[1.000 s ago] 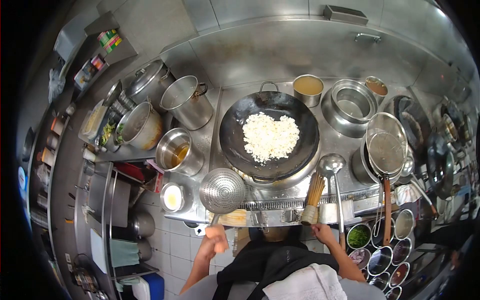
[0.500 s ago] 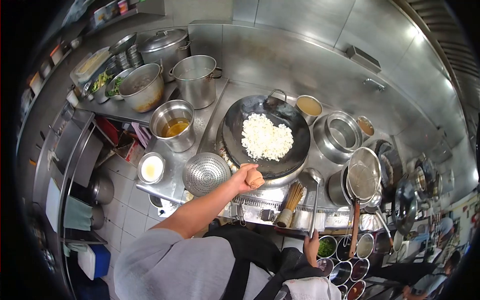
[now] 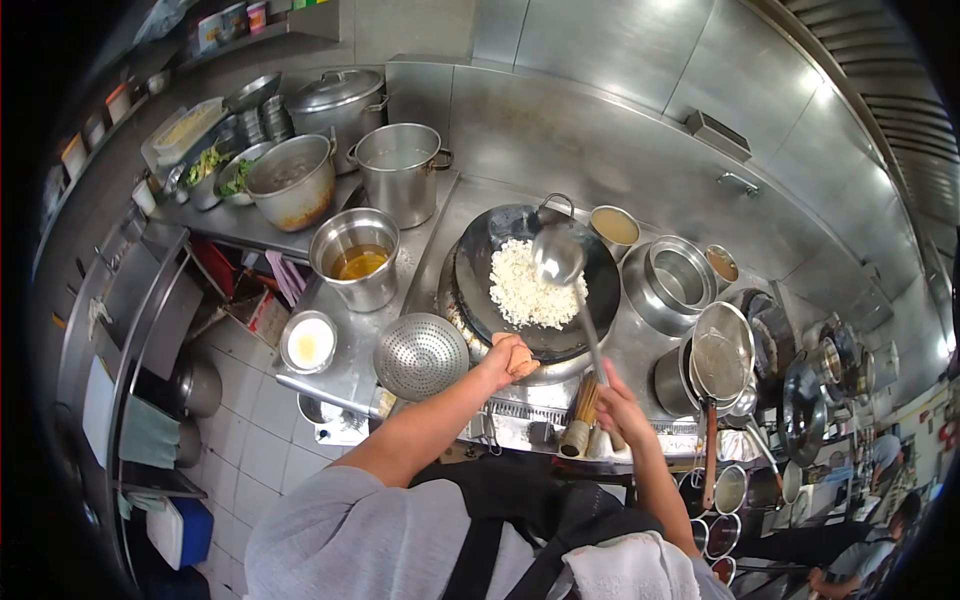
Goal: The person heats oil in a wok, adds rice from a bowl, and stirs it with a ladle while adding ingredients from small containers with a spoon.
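Note:
A black wok (image 3: 598, 265) sits on the burner with white rice (image 3: 525, 290) in its middle. My left hand (image 3: 505, 365) is closed at the wok's near edge on a folded tan cloth (image 3: 522, 358); the grip under the cloth is hidden. In my right hand (image 3: 622, 408) is the handle of a metal ladle (image 3: 557, 258), its bowl above the rice. A bamboo brush (image 3: 582, 412) lies just left of that hand. To the left of the wok rests a round perforated strainer (image 3: 421, 357).
On the left stand a pot of yellow oil (image 3: 355, 262), a bowl of pale liquid (image 3: 306, 342) and a tall pot (image 3: 400, 175). At right are nested steel pots (image 3: 680, 278) and a wooden-handled sieve (image 3: 722, 352). Another person (image 3: 865, 560) is at the lower right.
My right hand has lifted the ladle from the counter's front edge and swung it forward and left over the rice. My left hand stays at the wok's near edge.

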Tool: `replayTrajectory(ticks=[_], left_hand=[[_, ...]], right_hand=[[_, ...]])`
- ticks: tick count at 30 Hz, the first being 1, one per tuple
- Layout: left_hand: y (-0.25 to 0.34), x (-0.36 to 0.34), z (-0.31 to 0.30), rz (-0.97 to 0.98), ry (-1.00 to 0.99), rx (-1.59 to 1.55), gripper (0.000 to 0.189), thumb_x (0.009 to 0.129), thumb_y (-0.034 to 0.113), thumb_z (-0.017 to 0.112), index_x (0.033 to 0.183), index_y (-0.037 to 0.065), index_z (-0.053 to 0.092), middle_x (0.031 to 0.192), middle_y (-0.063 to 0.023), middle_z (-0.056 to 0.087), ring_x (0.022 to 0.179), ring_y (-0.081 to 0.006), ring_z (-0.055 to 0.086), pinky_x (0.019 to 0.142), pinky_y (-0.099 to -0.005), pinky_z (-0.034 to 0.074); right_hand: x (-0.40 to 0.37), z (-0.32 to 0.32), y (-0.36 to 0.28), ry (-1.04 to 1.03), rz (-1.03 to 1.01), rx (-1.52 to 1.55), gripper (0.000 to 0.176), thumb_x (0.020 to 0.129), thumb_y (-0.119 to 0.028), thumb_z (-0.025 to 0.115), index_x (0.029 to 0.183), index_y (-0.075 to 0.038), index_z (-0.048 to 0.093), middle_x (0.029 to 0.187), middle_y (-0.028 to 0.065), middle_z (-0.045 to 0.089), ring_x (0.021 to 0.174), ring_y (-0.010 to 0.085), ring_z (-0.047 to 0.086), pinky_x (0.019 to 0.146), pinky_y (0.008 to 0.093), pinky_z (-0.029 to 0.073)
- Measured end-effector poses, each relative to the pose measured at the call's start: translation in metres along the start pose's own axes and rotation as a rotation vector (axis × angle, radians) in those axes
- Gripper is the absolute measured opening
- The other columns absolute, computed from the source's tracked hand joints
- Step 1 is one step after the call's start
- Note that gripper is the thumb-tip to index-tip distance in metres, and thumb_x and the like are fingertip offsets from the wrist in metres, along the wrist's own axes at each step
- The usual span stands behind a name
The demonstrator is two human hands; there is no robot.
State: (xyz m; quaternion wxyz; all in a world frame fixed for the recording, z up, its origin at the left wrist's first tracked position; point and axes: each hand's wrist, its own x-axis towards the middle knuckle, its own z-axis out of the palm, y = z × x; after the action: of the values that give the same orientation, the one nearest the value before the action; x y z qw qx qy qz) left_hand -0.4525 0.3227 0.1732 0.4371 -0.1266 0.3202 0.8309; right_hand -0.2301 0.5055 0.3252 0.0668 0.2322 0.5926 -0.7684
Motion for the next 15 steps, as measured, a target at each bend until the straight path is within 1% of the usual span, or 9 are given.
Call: replayTrajectory(ticks=[2, 4, 5, 8, 9, 11, 12, 13, 15], left_hand=[[0.002, -0.012, 0.010, -0.050, 0.012, 0.014, 0.016, 0.091, 0.021, 0.059, 0.086, 0.005, 0.056, 0.086, -0.0153, 0.060, 0.078, -0.0339, 0.066, 0.076, -0.0523, 0.062], [0.002, -0.005, 0.008, 0.008, -0.011, -0.014, 0.016, 0.090, 0.021, 0.059, 0.087, 0.006, 0.056, 0.086, -0.0150, 0.060, 0.077, -0.0339, 0.067, 0.075, -0.0524, 0.062], [-0.002, -0.005, 0.003, 0.027, -0.022, -0.003, 0.015, 0.089, 0.021, 0.059, 0.088, 0.006, 0.056, 0.086, -0.0147, 0.060, 0.077, -0.0340, 0.067, 0.074, -0.0524, 0.062], [-0.001, 0.001, 0.001, 0.032, -0.029, -0.008, 0.013, 0.089, 0.019, 0.060, 0.090, 0.006, 0.056, 0.086, -0.0145, 0.060, 0.075, -0.0335, 0.067, 0.070, -0.0522, 0.063], [0.000, -0.007, 0.006, 0.061, -0.068, -0.021, 0.013, 0.088, 0.018, 0.060, 0.091, 0.007, 0.055, 0.086, -0.0145, 0.060, 0.075, -0.0332, 0.067, 0.069, -0.0522, 0.063], [0.004, -0.013, 0.010, -0.006, 0.018, -0.008, 0.011, 0.086, 0.016, 0.061, 0.087, 0.007, 0.056, 0.087, -0.0137, 0.060, 0.074, -0.0297, 0.066, 0.070, -0.0502, 0.064], [-0.001, -0.016, 0.011, -0.017, 0.063, -0.012, 0.009, 0.087, 0.016, 0.061, 0.086, 0.008, 0.056, 0.085, -0.0127, 0.060, 0.073, -0.0286, 0.066, 0.067, -0.0486, 0.063], [-0.001, -0.017, 0.014, -0.015, 0.106, -0.017, 0.008, 0.087, 0.015, 0.060, 0.085, 0.008, 0.056, 0.084, -0.0118, 0.060, 0.073, -0.0276, 0.065, 0.064, -0.0471, 0.063], [-0.015, -0.045, 0.004, 0.066, -0.061, -0.137, 0.005, 0.090, 0.014, 0.057, 0.088, 0.010, 0.056, 0.079, -0.0096, 0.060, 0.072, -0.0257, 0.065, 0.062, -0.0465, 0.061]], right_hand=[[0.042, -0.016, 0.026, -0.013, 0.069, -0.087, 0.069, 0.103, -0.015, 0.049, 0.161, -0.031, 0.015, 0.068, -0.0006, 0.046, 0.048, 0.0104, 0.044, 0.043, 0.0259, 0.040], [0.070, -0.005, 0.016, 0.103, -0.156, -0.431, 0.069, 0.103, -0.016, 0.049, 0.161, -0.031, 0.015, 0.068, -0.0013, 0.046, 0.048, 0.0100, 0.043, 0.043, 0.0260, 0.040], [0.064, 0.000, 0.012, 0.088, -0.150, -0.439, 0.069, 0.103, -0.016, 0.049, 0.161, -0.031, 0.015, 0.068, -0.0013, 0.046, 0.048, 0.0100, 0.043, 0.043, 0.0260, 0.040], [0.028, 0.007, -0.017, -0.017, -0.081, -0.093, 0.071, 0.102, -0.015, 0.052, 0.161, -0.032, 0.016, 0.069, -0.0008, 0.048, 0.050, 0.0093, 0.043, 0.044, 0.0260, 0.040], [0.039, -0.004, -0.008, -0.027, -0.082, -0.096, 0.071, 0.102, -0.015, 0.052, 0.161, -0.032, 0.016, 0.069, -0.0008, 0.048, 0.050, 0.0093, 0.043, 0.044, 0.0260, 0.040], [0.047, -0.009, 0.015, -0.049, 0.082, -0.090, 0.071, 0.102, -0.015, 0.051, 0.161, -0.035, 0.015, 0.069, -0.0008, 0.046, 0.049, 0.0104, 0.043, 0.043, 0.0269, 0.038], [0.046, -0.007, 0.018, 0.056, -0.001, -0.280, 0.067, 0.101, -0.015, 0.051, 0.160, -0.031, 0.022, 0.068, -0.0008, 0.047, 0.051, 0.0096, 0.045, 0.044, 0.0274, 0.040], [0.039, -0.008, 0.018, 0.055, -0.009, -0.269, 0.067, 0.101, -0.015, 0.051, 0.160, -0.031, 0.022, 0.068, -0.0008, 0.047, 0.051, 0.0096, 0.045, 0.044, 0.0274, 0.040], [0.002, 0.000, 0.015, 0.080, -0.289, -0.794, 0.066, 0.100, -0.013, 0.051, 0.160, -0.025, 0.026, 0.067, -0.0007, 0.049, 0.053, 0.0092, 0.049, 0.047, 0.0287, 0.043]])
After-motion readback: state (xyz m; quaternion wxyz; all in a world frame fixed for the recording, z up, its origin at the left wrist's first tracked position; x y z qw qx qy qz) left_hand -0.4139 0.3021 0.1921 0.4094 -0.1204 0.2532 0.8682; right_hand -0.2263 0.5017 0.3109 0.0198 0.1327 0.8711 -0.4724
